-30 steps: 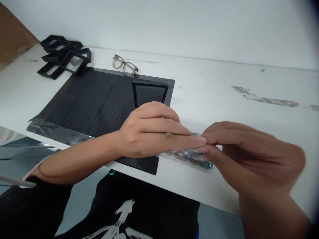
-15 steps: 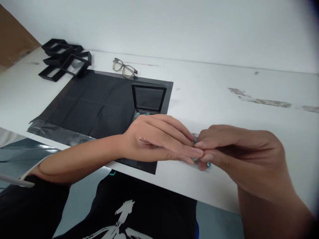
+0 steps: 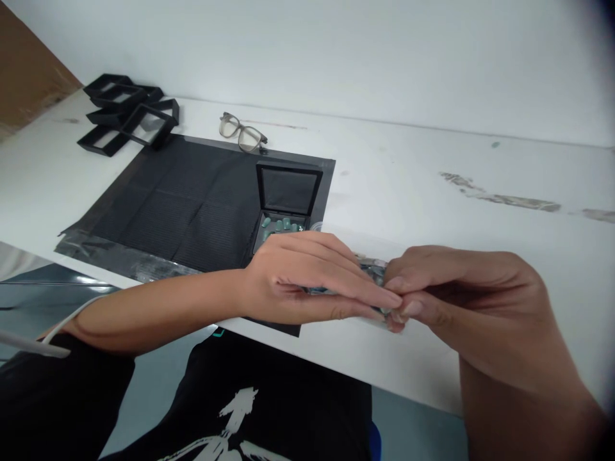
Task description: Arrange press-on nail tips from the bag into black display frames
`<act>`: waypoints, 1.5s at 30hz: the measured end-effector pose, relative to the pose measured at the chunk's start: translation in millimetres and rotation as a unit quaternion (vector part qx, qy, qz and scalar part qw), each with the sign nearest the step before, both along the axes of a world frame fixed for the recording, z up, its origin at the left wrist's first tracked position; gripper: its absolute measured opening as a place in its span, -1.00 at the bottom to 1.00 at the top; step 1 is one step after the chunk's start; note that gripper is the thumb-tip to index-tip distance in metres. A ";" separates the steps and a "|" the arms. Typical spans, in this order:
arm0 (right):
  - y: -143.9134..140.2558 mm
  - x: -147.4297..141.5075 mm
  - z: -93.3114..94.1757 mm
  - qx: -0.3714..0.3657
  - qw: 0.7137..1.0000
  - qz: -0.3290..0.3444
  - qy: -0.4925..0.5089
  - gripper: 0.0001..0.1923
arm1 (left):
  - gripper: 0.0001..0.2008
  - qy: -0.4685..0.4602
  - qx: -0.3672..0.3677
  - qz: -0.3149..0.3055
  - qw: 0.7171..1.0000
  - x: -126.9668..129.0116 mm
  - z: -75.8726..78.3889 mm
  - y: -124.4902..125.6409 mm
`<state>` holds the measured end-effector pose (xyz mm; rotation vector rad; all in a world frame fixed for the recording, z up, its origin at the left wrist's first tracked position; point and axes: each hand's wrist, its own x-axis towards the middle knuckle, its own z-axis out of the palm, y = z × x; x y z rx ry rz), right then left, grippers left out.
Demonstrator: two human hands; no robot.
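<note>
My left hand [image 3: 312, 275] reaches across with its fingers long and its thumb drawn in towards the index tip. Its tips meet those of my right hand [image 3: 461, 294], which is closed in a pinch. Whatever is between the fingertips is too small and covered to name. Beneath and behind the hands lies a clear plastic container [image 3: 375, 264] with small shiny bluish pieces, mostly hidden. Just beyond my left hand stands a black box [image 3: 288, 187], its windowed lid raised. Several teal nail-shaped pieces [image 3: 279, 225] lie in it; its near part is covered by my hand.
The box stands on a black ribbed mat [image 3: 177, 192] taped to the white table [image 3: 408, 192]. Black windowed boxes [image 3: 144, 125] are piled at the far left. Eyeglasses [image 3: 243, 133] lie behind the mat. A white wall runs along the back.
Both hands have shifted slightly right and down, fingertips still together. More of the teal pieces in the black box and of the clear container now show.
</note>
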<state>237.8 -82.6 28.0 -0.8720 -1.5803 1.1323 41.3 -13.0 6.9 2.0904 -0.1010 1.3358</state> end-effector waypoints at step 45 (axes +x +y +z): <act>-9.2 1.7 -5.0 0.155 0.934 -0.025 -0.321 -0.61 | -0.94 -0.010 0.057 0.222 0.973 -29.1 20.8 27.5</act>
